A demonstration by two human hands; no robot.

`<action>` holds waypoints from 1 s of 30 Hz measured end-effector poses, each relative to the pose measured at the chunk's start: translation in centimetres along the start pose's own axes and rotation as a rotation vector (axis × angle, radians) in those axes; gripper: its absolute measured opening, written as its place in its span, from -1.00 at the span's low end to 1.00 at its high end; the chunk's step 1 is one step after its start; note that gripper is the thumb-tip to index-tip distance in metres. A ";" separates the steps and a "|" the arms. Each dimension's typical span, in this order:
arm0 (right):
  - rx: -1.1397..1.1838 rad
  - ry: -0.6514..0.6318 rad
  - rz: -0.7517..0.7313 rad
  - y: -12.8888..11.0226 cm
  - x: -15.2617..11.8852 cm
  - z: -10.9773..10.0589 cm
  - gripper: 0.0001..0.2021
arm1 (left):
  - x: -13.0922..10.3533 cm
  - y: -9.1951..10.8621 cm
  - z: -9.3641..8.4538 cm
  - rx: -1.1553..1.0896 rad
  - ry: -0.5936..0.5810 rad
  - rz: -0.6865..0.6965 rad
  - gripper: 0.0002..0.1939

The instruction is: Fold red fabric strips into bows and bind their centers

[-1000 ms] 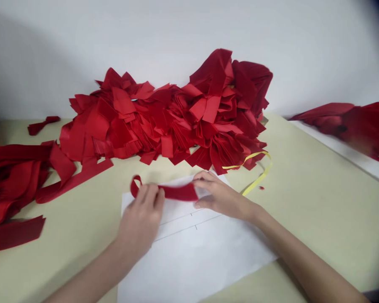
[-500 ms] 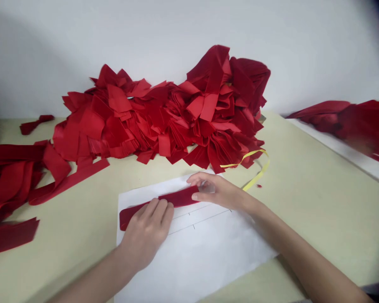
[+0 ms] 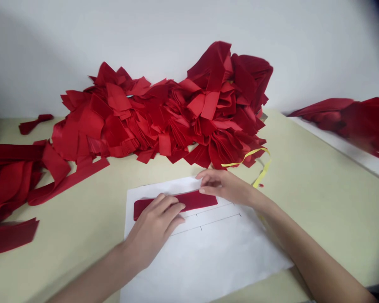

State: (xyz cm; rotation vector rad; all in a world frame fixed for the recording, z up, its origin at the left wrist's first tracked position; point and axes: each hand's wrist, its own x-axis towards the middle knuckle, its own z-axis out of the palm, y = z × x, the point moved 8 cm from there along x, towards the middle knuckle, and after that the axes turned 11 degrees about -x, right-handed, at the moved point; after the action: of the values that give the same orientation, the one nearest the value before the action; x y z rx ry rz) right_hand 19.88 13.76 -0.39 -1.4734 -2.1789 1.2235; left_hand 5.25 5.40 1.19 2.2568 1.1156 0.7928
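A dark red velvet ribbon strip (image 3: pixel 198 200) lies flat along the upper part of a white paper sheet (image 3: pixel 208 261) with ruled black lines and short tick marks. Its left end looks rounded, like a fold. My left hand (image 3: pixel 158 225) rests over the strip's left half with bent fingers, holding it against the paper; the fingertips partly hide it. By the right end, my right hand (image 3: pixel 225 185) has thumb and fingers apart, the thumb at the strip's upper edge. Nothing shows gripped between those fingers.
A large heap of red ribbon pieces (image 3: pixel 164 113) stands against the wall behind the paper. More red strips (image 3: pixel 15 176) lie at the left. A yellow ribbon (image 3: pixel 263 168) curls near my right forearm. On the right, red fabric (image 3: pixel 360 122) lies on a white board (image 3: pixel 344 145).
The paper and red strip have shifted right with both hands. The strip's two parts now line up as one straight band. My left fingers have loosened and spread a little.
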 end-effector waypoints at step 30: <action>-0.399 -0.192 0.212 1.4 -1.1 -1.1 -0.67 | -3.9 -10.9 -8.3 0.138 -0.316 -0.456 -0.20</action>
State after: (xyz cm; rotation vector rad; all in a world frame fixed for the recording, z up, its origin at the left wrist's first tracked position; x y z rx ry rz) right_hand 21.99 13.58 -0.50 -1.8494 -2.5638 1.0710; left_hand -8.13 9.50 -1.10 2.0185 1.4785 0.1747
